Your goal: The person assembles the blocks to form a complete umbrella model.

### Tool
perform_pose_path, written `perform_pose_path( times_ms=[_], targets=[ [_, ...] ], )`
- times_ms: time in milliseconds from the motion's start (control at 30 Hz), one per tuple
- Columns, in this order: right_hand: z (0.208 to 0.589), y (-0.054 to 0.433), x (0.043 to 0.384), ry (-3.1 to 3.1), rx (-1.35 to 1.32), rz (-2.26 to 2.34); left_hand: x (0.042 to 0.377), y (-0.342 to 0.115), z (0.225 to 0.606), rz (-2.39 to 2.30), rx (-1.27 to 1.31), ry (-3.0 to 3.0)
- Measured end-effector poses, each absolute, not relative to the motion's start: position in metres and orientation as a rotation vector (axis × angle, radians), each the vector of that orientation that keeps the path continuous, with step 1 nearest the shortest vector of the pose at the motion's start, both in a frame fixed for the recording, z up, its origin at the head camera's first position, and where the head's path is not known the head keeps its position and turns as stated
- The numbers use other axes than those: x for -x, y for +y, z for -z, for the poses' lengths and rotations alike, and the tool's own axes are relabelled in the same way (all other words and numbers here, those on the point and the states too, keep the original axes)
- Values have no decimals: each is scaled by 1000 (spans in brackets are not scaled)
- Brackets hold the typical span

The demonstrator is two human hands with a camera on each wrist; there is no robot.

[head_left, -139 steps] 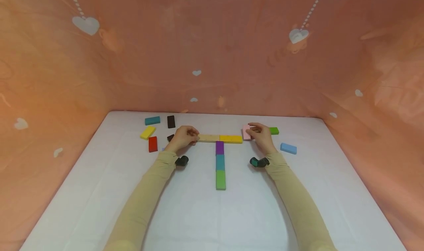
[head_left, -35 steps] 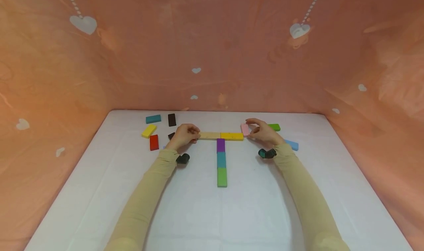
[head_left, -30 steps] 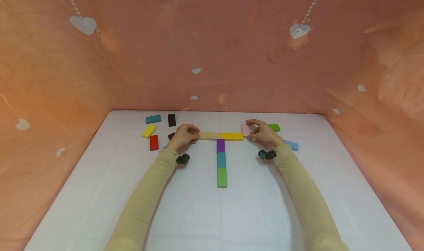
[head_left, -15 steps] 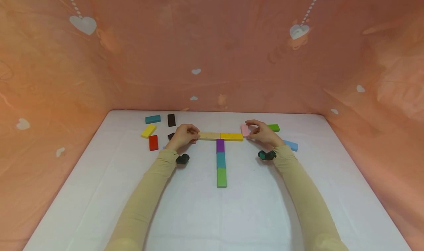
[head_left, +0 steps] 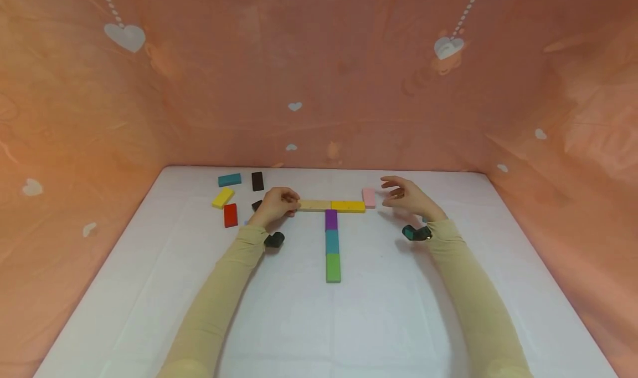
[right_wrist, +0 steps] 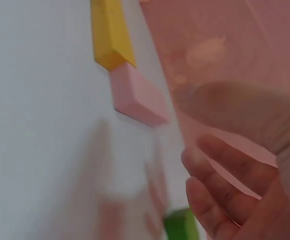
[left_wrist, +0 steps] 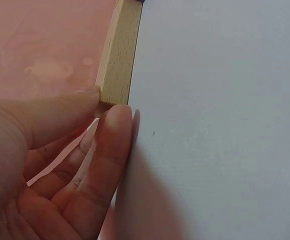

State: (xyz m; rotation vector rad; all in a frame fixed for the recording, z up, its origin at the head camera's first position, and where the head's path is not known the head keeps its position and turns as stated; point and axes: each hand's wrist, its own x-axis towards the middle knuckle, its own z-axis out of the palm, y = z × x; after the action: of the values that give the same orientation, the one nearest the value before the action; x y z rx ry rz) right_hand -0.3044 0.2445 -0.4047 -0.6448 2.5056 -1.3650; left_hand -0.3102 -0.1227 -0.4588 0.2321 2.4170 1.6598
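My left hand [head_left: 275, 207] holds the left end of a plain wooden block [left_wrist: 119, 55] between thumb and finger. To its right, end to end, lies a yellow block [head_left: 348, 207]. A pink block [head_left: 369, 198] touches the yellow block's right end, set crosswise and reaching toward the back. My right hand [head_left: 410, 196] is just right of the pink block, apart from it, fingers spread and holding nothing. Below the wooden and yellow blocks runs a column of purple [head_left: 331, 220], teal [head_left: 332, 241] and green [head_left: 333, 268] blocks.
Loose blocks lie at the left: teal [head_left: 230, 180], dark brown [head_left: 257, 181], yellow [head_left: 222, 198], red [head_left: 231, 215], and another dark one [head_left: 256, 205] partly behind my left hand. Another green block [right_wrist: 181, 224] shows below my right hand in the right wrist view. A pink cloth wall [head_left: 329, 123] stands behind.
The pink block came against the yellow block's end over the earlier frames. My right hand has let go of it and moved right. The left hand has stayed put.
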Motion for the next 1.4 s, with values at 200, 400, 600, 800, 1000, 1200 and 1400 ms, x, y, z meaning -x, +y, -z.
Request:
perform_pose_path(
  times_ms=[200, 400, 600, 800, 1000, 1200, 1400],
  targets=[
    [414, 275, 305, 2588, 668, 1319, 310, -124, 459, -1663, -242, 2420],
    [415, 303, 296, 2684, 682, 1217, 308, -124, 458, -1667, -222, 2411],
    [418, 324, 285, 2723, 600, 1116, 306, -122, 456, -1678, -231, 2400],
    [424, 339, 276, 2735, 579, 1062, 305, -122, 454, -1688, -254, 2398],
    [431, 350, 270, 2740, 582, 1048, 307, -122, 453, -1666, -248, 2401],
    [433, 356, 265, 2742, 516, 1019, 308, -122, 455, -1670, -241, 2403],
    [434, 354, 262, 2749, 461, 977, 308, -124, 458, -1682, -239, 2393]
  ],
)
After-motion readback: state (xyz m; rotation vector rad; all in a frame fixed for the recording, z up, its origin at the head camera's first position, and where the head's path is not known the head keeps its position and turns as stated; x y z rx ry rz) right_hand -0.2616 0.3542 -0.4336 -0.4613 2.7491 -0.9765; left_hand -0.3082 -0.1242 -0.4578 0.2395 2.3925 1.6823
